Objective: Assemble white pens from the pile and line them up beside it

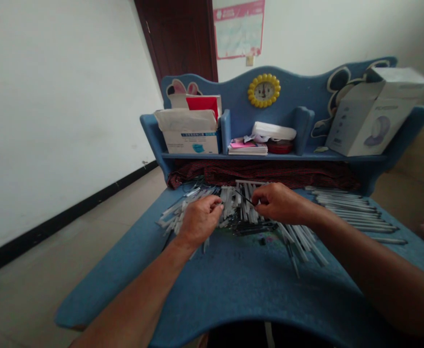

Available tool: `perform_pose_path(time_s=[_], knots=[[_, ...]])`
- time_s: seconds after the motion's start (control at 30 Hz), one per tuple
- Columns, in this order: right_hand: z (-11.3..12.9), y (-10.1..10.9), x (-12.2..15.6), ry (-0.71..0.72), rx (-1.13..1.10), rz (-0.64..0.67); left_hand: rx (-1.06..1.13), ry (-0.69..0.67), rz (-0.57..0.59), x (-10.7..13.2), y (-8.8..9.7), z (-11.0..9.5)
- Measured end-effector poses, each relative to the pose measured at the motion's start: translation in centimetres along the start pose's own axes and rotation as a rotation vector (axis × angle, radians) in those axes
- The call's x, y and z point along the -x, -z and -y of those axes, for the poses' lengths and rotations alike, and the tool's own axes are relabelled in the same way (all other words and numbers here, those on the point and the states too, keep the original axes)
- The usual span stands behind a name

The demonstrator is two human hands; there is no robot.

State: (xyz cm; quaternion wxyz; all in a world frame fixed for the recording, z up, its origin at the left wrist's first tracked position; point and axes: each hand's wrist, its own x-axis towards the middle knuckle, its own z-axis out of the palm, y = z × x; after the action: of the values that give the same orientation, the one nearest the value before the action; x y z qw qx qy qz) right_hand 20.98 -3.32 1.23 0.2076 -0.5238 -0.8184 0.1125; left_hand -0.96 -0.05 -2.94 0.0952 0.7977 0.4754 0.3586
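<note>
My left hand [200,220] is closed in a pinch at the left of the pile; what sits between its fingertips is too small to make out. Between the thumb and fingers of my right hand [275,202] is a thin dark rod [244,197], like a pen refill, pointing up and left. Under and between both hands lie many whitish, see-through pen tubes [228,200]. Several thin dark rods [251,228] are heaped just in front of them. More pale tubes [302,241] fan out beneath my right forearm.
The blue desk [255,285] has a row of slim pens [357,212] at right. A rolled dark red checked cloth [262,173] lies under the shelf. On the shelf stand a mask box [192,140], papers [247,149] and a white carton [364,113]. A yellow clock [264,90] hangs behind.
</note>
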Motion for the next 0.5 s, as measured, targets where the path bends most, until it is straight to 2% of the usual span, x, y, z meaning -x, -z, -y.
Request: perform_pose_path(time_s=[0.13,0.27,0.43,0.5], knots=[[0.2,0.2,0.1,0.007,-0.06,-0.05,0.062,0.019,0.007,0.1,-0.4,-0.7],[0.7,0.3,0.3,0.015,-0.119,-0.056,0.366,0.145,0.078,0.4,-0.7,-1.6],[1.5,0.0,0.2,0.077,-0.134,-0.004,0.47,0.125,-0.057,0.9,-0.8,-2.4],[1.6,-0.2,0.2,0.088,-0.146,-0.001,0.541,0.168,-0.041,1.1,-0.7,-2.7]])
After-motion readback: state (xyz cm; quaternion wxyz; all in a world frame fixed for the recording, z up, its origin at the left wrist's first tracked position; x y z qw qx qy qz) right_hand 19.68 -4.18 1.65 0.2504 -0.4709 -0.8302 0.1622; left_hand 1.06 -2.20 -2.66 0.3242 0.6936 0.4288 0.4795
